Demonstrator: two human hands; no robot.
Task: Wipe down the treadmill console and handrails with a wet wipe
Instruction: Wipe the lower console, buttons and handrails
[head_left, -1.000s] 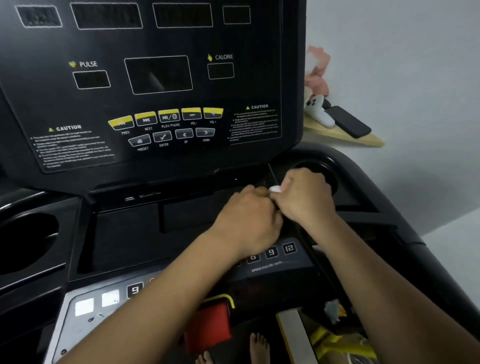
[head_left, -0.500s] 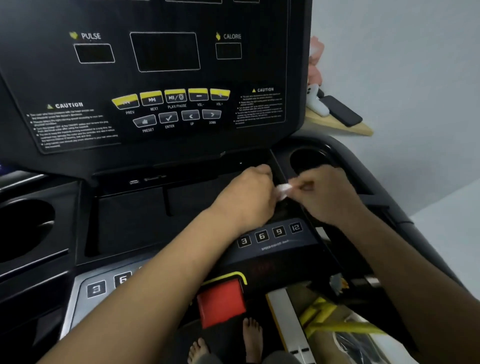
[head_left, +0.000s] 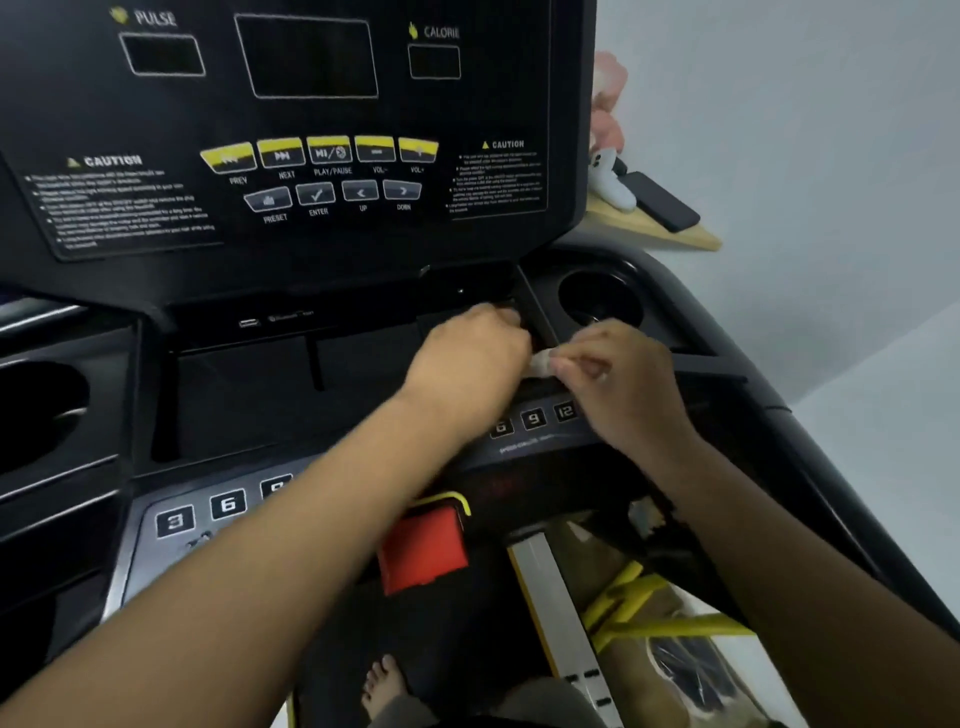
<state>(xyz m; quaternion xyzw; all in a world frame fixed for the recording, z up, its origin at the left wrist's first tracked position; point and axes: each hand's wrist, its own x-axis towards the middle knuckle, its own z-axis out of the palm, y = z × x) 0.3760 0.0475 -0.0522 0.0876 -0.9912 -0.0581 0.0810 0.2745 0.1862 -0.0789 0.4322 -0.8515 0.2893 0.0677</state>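
Note:
The black treadmill console (head_left: 311, 208) fills the upper half of the head view, with dark displays, yellow media buttons and caution labels. My left hand (head_left: 467, 358) and my right hand (head_left: 618, 379) meet over the tray below the console, just left of the right cup holder (head_left: 600, 296). A small white wet wipe (head_left: 540, 361) shows between them. My right fingers pinch it; my left fingers curl at its other end, mostly hidden. The right handrail (head_left: 810, 467) runs down the right side.
A red stop button (head_left: 423, 545) sits below my left forearm. Numbered speed keys (head_left: 535, 418) lie under my hands. A left cup holder (head_left: 36, 410) is at the left edge. A wooden shelf (head_left: 665, 234) with a phone and white figure stands behind. A bare foot (head_left: 384, 680) rests on the belt.
The view has tilted down a little. My hands have drawn slightly apart, from tightly pressed together to a small gap, and the white wipe now shows stretched between them.

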